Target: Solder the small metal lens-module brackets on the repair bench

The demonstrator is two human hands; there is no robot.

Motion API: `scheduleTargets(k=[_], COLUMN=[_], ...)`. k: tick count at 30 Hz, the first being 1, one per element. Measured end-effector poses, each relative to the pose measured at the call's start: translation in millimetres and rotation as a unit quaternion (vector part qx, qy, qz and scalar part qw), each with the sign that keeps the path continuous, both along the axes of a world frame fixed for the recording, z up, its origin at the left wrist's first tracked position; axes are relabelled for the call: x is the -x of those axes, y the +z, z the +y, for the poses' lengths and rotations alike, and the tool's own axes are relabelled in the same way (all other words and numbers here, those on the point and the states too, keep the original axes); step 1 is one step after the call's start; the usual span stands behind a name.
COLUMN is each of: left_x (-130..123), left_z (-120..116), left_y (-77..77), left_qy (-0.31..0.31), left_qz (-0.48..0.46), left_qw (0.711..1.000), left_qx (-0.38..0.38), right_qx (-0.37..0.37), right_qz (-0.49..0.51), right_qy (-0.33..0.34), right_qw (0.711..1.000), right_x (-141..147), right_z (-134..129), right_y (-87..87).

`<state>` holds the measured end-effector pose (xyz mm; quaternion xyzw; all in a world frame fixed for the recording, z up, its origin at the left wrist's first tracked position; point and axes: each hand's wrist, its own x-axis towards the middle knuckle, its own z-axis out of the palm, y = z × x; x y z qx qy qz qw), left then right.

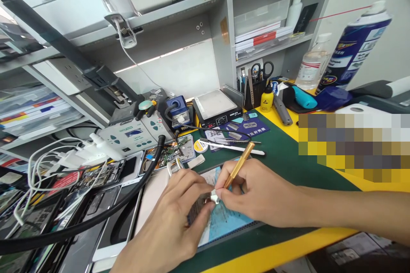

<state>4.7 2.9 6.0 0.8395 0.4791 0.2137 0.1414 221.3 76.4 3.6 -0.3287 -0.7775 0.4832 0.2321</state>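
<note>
My right hand (250, 192) grips a gold pen-shaped tool (239, 164), its lower end hidden by my fingers. Between the fingertips of my left hand (179, 209) is a small white piece (214, 197), too small and covered to name. The fingertips of both hands nearly meet at this piece. Below them lies a blue-and-white work pad (224, 222) with dark smudges, on a green mat (282, 170).
A black hose (128, 204) curves across the left, over phones and boards. Behind stand a grey soldering station (134, 134), a flat heating plate (214, 104) and a tray of circuit parts (182, 149). Tweezers (230, 140), a yellow bottle (266, 99) and a spray can (354, 51) sit farther right.
</note>
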Motion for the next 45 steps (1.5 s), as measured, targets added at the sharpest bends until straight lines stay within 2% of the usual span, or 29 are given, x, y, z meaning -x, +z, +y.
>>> scheduleTargets(k=[36, 42, 45], left_x=[-0.6, 0.8, 6.5], left_z=[-1.7, 0.7, 5.4], left_y=[1.3, 1.2, -7.3], left_qy=[0.004, -0.004, -0.018], left_qz=[0.002, 0.013, 0.028], left_qw=[1.0, 1.0, 0.996], left_qx=[0.007, -0.028, -0.081], right_qx=[0.003, -0.003, -0.01], right_qz=[-0.005, 0.006, 0.017], right_qy=[-0.002, -0.022, -0.015], right_qw=[1.0, 1.0, 1.0], right_x=[-0.2, 2.2, 2.5], right_z=[0.1, -0.1, -0.9], right_y=[0.5, -1.9, 0.7])
